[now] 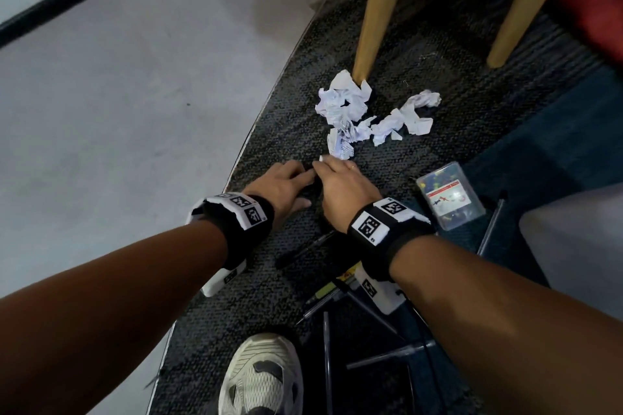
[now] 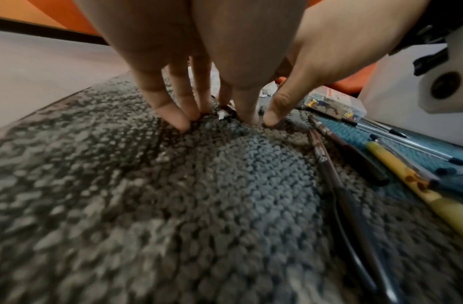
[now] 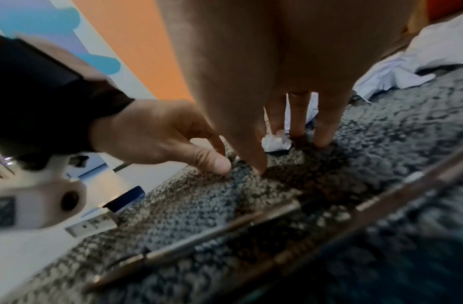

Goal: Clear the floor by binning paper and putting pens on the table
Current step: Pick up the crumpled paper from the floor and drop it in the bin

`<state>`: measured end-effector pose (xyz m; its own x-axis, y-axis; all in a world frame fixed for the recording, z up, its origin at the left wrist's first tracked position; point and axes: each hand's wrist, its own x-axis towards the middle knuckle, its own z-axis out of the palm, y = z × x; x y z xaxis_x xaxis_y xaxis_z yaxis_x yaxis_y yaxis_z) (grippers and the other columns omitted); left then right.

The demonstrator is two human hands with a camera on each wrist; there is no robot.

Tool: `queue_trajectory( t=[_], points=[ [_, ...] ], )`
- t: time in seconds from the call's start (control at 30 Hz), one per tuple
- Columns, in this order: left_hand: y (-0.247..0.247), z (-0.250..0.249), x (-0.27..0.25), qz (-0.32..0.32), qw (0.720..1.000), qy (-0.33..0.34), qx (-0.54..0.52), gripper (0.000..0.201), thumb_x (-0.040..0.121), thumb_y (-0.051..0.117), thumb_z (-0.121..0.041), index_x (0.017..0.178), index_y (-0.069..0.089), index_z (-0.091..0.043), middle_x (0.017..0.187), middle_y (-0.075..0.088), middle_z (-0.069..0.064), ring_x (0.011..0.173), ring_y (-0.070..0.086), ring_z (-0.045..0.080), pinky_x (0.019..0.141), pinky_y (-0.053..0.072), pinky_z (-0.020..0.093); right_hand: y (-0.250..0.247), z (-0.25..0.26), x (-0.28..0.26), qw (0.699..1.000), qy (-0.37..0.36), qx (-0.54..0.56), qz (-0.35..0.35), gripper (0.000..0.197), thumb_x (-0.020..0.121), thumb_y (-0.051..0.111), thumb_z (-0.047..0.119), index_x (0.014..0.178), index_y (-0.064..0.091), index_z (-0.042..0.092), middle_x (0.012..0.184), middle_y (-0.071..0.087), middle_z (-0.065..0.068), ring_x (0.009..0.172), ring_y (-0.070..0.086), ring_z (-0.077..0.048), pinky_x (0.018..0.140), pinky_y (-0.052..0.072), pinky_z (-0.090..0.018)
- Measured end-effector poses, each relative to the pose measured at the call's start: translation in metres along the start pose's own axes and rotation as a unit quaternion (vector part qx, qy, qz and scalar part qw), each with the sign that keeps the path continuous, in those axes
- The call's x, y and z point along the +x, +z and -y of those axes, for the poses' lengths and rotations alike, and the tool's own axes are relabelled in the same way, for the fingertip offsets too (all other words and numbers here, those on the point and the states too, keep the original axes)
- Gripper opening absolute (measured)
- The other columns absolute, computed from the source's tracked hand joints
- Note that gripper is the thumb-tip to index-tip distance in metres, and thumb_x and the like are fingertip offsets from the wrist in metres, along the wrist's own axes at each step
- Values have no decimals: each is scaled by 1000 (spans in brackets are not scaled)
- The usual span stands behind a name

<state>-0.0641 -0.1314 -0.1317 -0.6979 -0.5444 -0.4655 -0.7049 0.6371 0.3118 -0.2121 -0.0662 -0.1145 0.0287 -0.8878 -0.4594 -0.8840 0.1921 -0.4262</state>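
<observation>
1. Both hands are hovering low over the carpet, side by side, fingertips pointing down at one small white scrap lying between them.
2. The left hand is sitting with fingers fairly straight and slightly spread, tips touching the carpet just beside the scrap; it is gripping nothing that I can see.
3. The right hand is mirroring it, thumb and fingers reaching down around the scrap; whether it is actually pinching the scrap, I cannot tell.
4. Here is the relation that matters: the scrap is lying right at the fingertips of both hands, the right hand's fingers looking a touch nearer in the right wrist view.
5. The bigger crumpled paper is waiting just ahead of the hands, against the chair leg, with a second wad to its right.
6. The pens are lying behind the hands, near the right wrist, long axes running roughly along the forearms; the black pen is the closest.
7. A clear pin box is sitting to the right of the right hand.
8. My read: paper is coming first, with the scrap as the pick in hand; neither bin nor counter is showing.
</observation>
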Motion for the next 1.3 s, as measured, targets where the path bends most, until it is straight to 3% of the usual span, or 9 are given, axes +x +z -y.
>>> queue_trajectory(
  t=[0.2, 0.4, 0.5, 0.63, 0.9, 1.03, 1.13, 1.2, 1.3],
  points=[
    [-10, -5, 17, 24, 999, -7, 23, 46, 95, 53, -23, 140, 44, -20, 124, 48, 10, 115, 47, 28, 97, 37, 33, 7, -14, -1, 999, 8, -15, -49, 24, 95, 48, 5, 113, 63, 9, 120, 51, -7, 115, 46, -30, 90, 46, -38],
    [-16, -14, 23, 42, 998, -43, 27, 28, 93, 53, -17, 120, 60, -16, 116, 59, 9, 112, 55, 28, 91, 45, 34, 3, -22, -11, 997, 19, 7, -73, 19, 91, 54, 3, 109, 58, 7, 108, 59, -14, 100, 59, -35, 73, 43, -36],
    [-16, -16, 20, 41, 997, -45, 39, 21, 91, 53, -16, 109, 64, -15, 111, 60, 9, 107, 57, 29, 90, 46, 36, 5, -25, -16, 997, 29, 8, -67, 29, 91, 55, 3, 119, 54, 8, 113, 58, -14, 103, 59, -37, 79, 47, -38],
    [-17, -20, 18, 17, 998, -56, 31, 16, 91, 54, -21, 100, 66, -14, 107, 63, 9, 103, 58, 30, 87, 48, 36, 5, -29, -22, 997, 40, 5, -59, 13, 93, 52, 2, 102, 60, 4, 108, 56, -16, 99, 59, -37, 78, 48, -40],
    [-28, -49, 9, -49, 994, -77, -68, 15, 91, 60, -34, 94, 68, -22, 95, 69, -1, 92, 63, 20, 80, 47, 26, -8, -50, -45, 987, 98, 56, -117, 17, 93, 54, 12, 100, 69, 7, 106, 61, -15, 96, 63, -35, 83, 51, -37],
    [-61, -88, 7, -78, 986, -64, -130, 12, 90, 62, -34, 90, 68, -24, 81, 64, -9, 82, 61, 11, 76, 46, 20, -37, -62, -72, 949, 132, 144, -246, 7, 89, 65, 19, 90, 72, 16, 98, 64, -7, 84, 63, -23, 79, 51, -30],
    [-93, -128, 3, -119, 979, -23, -164, 6, 86, 69, -28, 81, 67, -26, 72, 62, -15, 70, 59, 4, 62, 43, 6, -74, -69, -112, 896, 140, 221, -359, 3, 84, 71, 21, 82, 72, 21, 90, 65, 0, 72, 57, -9, 66, 44, -11],
    [-113, -158, -1, -144, 972, 7, -185, 7, 84, 71, -25, 78, 67, -25, 69, 62, -17, 63, 56, -3, 56, 40, -1, -101, -72, -147, 873, 138, 215, -415, 1, 83, 72, 24, 82, 71, 24, 85, 64, 4, 67, 54, -4, 61, 35, -11],
    [-142, -208, -8, -177, 962, 69, -197, 7, 82, 72, -25, 77, 68, -21, 65, 61, -14, 57, 54, -3, 56, 42, 5, -137, -76, -203, 840, 139, 214, -478, 1, 82, 72, 25, 81, 71, 25, 73, 64, 11, 62, 57, -7, 61, 39, -16]
  ],
)
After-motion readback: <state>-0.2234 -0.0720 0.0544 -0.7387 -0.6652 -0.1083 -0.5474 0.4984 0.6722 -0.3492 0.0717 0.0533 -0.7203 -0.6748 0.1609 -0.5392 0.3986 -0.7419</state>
